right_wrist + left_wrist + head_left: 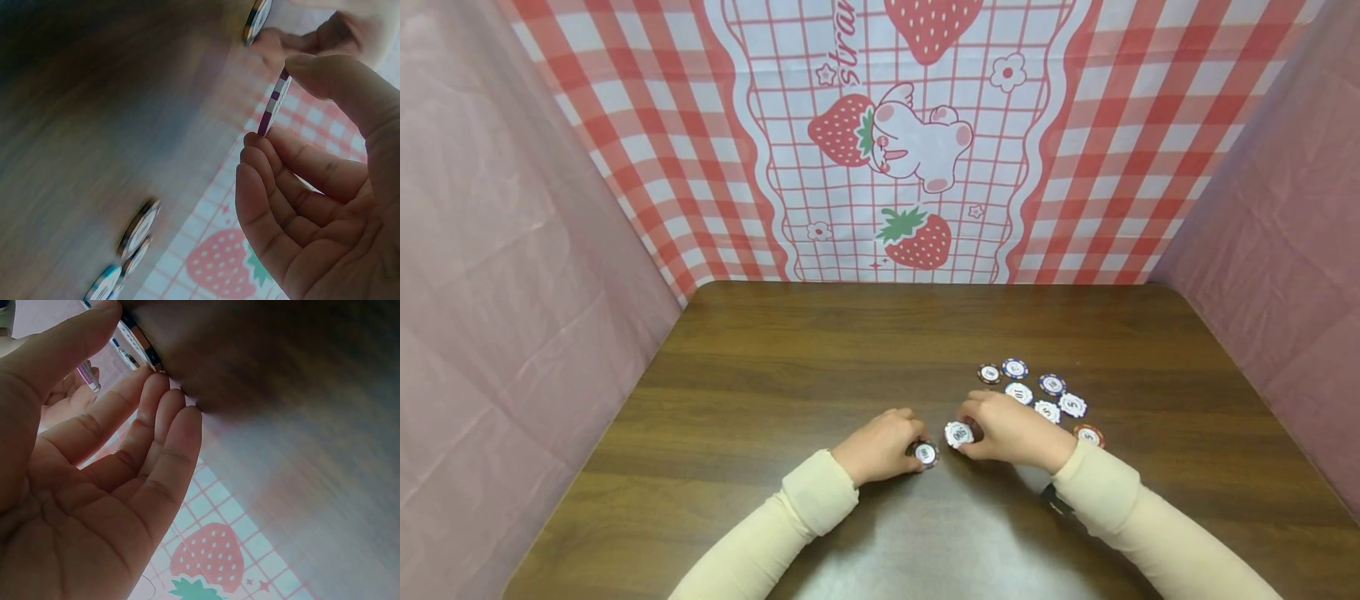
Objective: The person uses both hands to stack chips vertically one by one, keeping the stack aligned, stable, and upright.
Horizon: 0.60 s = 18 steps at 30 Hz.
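We see a brown wood-grain table (pixel 805 333) with rounded far corners. Behind it we face a red-and-white checked cloth (pixel 1120 142), its middle panel (pixel 790 192) printed with strawberries (pixel 919 242). Creased pink cloths (pixel 512 250) hang on both sides, and we notice pale glare (pixel 940 550) on the table's near part.

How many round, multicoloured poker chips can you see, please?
9: one black-rimmed chip in the left hand, one white 500 chip in the right hand, six chips beyond that hand, and one orange-rimmed chip beside the cream right sleeve. More may be hidden.
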Motion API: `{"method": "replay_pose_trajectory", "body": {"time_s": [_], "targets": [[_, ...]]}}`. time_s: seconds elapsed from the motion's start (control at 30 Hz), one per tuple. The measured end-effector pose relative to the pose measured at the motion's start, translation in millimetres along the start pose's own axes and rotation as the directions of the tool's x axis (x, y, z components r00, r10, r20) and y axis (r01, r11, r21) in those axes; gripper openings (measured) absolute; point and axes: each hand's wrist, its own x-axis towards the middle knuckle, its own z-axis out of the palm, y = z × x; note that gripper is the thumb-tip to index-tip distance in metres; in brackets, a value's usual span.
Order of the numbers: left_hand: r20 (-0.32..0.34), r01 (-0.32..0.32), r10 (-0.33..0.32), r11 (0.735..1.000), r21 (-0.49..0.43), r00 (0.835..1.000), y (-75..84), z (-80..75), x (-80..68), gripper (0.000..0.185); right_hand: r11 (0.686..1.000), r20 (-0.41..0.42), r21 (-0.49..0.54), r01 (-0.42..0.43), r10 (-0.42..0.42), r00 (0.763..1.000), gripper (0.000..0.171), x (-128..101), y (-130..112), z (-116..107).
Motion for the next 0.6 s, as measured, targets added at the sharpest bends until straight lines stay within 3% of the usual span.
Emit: {"method": "replay_pose_trajectory", "body": {"time_s": [0.3,0.6], "targets": [[0.017,0.007,-0.007,1.0,-0.015,1.0,-1.5,1.0,1.7,0.024,0.998,0.047,0.013,0.055,-0.056,0.997,0.02,10.3,-15.5,11.0],[0.007,0.014,-0.014,1.0,0.001,1.0,-1.2,1.1,1.7,0.024,0.997,0.035,-0.021,0.079,-0.078,0.996,0.019,13.9,-24.5,20.6]]}}
